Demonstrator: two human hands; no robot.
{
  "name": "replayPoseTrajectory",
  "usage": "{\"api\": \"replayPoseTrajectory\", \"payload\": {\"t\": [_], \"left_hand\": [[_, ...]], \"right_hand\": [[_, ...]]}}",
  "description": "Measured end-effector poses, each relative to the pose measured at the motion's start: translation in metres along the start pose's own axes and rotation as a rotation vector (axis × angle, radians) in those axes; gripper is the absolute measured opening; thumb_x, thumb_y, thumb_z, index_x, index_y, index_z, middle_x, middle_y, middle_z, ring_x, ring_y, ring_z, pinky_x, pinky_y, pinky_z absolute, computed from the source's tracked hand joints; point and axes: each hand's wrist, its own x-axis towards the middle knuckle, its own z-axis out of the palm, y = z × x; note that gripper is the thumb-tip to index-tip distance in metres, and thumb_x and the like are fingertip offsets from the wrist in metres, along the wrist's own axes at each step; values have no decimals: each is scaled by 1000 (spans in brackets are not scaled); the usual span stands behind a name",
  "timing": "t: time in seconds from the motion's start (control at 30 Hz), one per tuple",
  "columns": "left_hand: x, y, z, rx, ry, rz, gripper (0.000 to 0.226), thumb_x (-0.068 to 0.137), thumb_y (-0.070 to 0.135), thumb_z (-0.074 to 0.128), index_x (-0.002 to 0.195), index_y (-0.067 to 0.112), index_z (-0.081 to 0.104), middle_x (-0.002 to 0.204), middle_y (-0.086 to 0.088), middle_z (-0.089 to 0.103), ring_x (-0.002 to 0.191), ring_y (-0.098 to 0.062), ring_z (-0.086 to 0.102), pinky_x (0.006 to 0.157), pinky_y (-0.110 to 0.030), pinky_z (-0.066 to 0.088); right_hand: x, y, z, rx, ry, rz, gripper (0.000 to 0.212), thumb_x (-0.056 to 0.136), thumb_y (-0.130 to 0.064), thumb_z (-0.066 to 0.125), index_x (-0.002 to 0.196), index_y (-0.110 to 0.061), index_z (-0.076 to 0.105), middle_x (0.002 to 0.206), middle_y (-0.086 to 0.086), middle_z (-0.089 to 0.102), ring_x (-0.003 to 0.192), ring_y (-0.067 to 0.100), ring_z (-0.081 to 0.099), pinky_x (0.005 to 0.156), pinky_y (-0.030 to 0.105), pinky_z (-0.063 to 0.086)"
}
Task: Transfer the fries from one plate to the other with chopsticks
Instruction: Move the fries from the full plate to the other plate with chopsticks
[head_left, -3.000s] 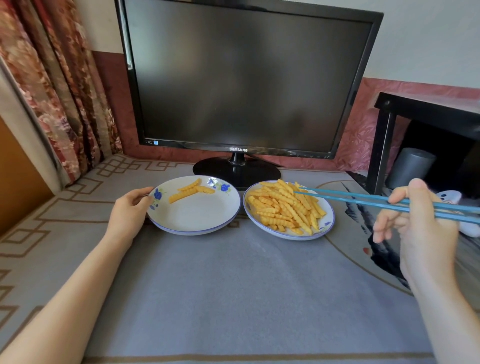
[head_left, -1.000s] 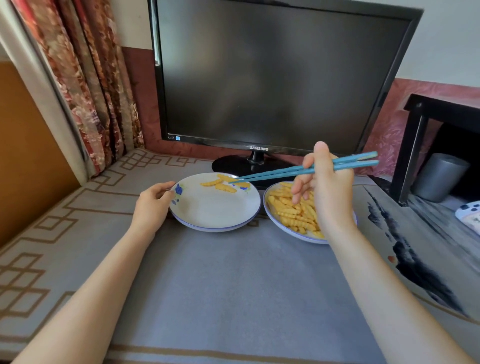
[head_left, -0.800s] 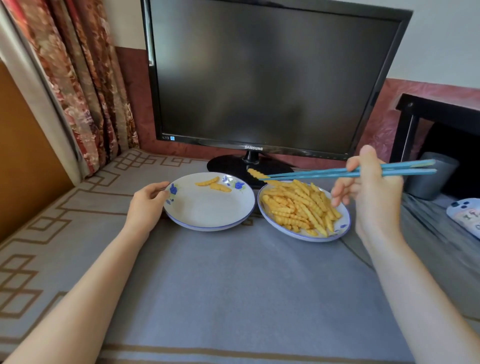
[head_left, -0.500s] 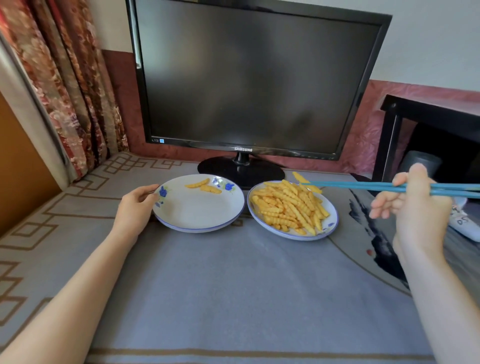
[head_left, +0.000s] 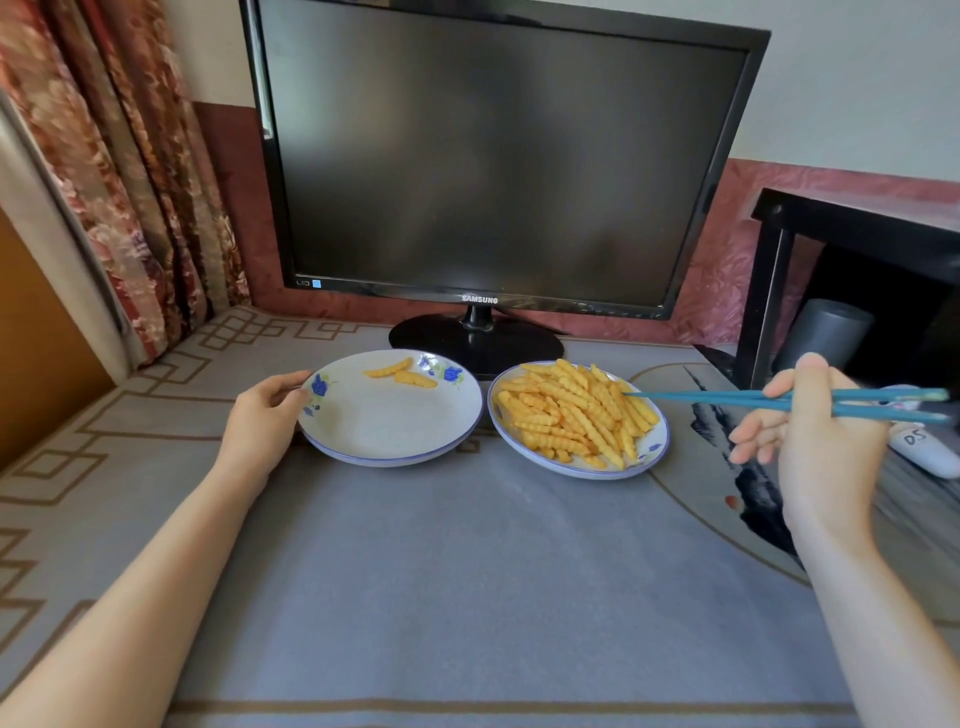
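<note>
- Here, the left plate is held at its left rim by the left hand, whose fingers are curled over the edge.
- On that plate two fries are seen, lying close together at the far side, next to a blue flower print.
- A heap of fries is piled on the right plate, which is set just beside the left one on the grey tablecloth.
- The blue chopsticks are gripped by the right hand (thumb raised, the other fingers loosely curled beneath), off to the right of both plates.
- The chopstick tips are seen closed together over the right part of the heap; whether a fry is pinched between them cannot be told.
- A dark monitor is set behind the plates, a flowered curtain is hung at the left, and a black shelf is placed at the right.
</note>
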Motion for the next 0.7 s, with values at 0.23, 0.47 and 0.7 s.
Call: {"api": "replayPoseTrajectory", "payload": {"t": [0.23,0.47,0.7], "left_hand": [[-1,1,0,-11,-3,2,29,95,9,48,120,9,61,104,-5,64,93,-19,59,83,-31,45],[0,0,0,-8,-6,-9,30,95,10,49,122,9,61,106,-6,63,97,-20,60,89,-34,48],[-1,1,0,-24,-6,-3,29,95,10,49,121,9,61,106,-4,64,96,-18,60,83,-29,44]], "right_hand": [[-9,-13,12,38,-46,-86,33,99,-24,36,70,-18,48,45,9,56,32,18,47,37,21,30],[-23,-21,59,151,-251,-64,34,102,-19,36,72,-13,49,42,12,52,33,26,44,37,22,30],[-38,-8,122,108,-441,-7,34,103,-25,36,76,-9,49,45,15,48,30,19,43,35,17,29]]}}
